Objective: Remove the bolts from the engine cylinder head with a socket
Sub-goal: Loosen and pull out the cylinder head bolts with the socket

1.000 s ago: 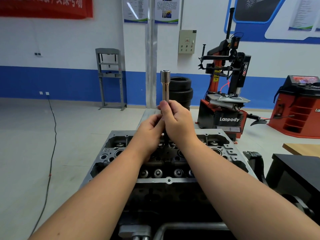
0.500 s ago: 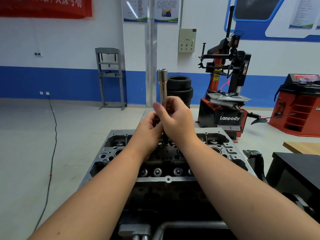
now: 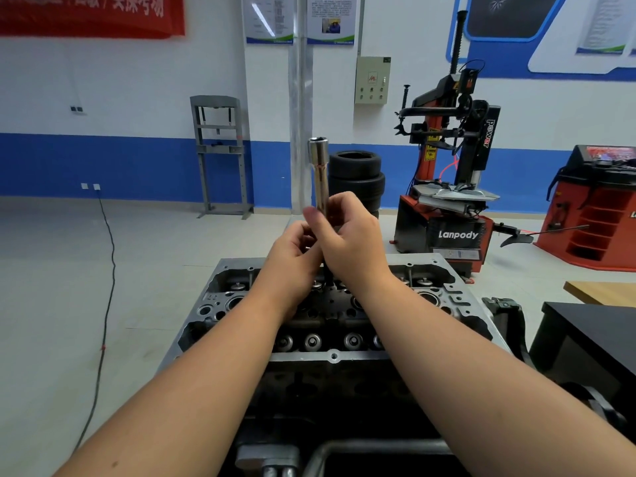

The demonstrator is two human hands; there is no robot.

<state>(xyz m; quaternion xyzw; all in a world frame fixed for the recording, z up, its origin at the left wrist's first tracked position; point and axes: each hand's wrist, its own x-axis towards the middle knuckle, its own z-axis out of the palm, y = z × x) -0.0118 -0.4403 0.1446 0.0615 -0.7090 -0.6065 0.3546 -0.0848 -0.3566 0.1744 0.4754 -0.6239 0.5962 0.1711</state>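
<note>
Upright above the cylinder head [image 3: 457, 297], the long socket [image 3: 320, 173] sits gripped in my right hand [image 3: 351, 235], my left hand [image 3: 292, 256] pinching something hidden at its base. Judging by this, one bolt is coming out; how many remain, I cannot tell.

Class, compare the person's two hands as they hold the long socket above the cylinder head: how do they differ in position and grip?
The right hand sits higher, its fingers wrapped around the socket shaft; the left hand sits lower, pinching at the tool's lower end. The right hand lies on the socket's right, the left hand on its left. Both hold the same upright tool above the cylinder head.
</note>
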